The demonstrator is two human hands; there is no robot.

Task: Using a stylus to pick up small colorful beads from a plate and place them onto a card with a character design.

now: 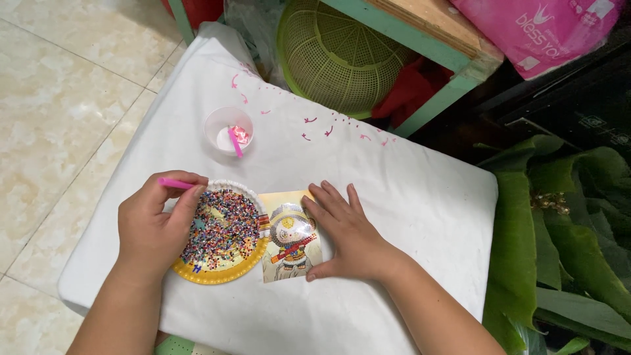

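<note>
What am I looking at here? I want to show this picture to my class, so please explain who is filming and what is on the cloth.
A person wears a camera on the head, so the picture looks down at their own two bare hands. The left hand holds a pink pen over a yellow plate full of tiny coloured beads. The right hand rests flat on a small picture card beside the plate. Behind them stands a small white cup with pink bits inside. Everything lies on a white cloth.
</note>
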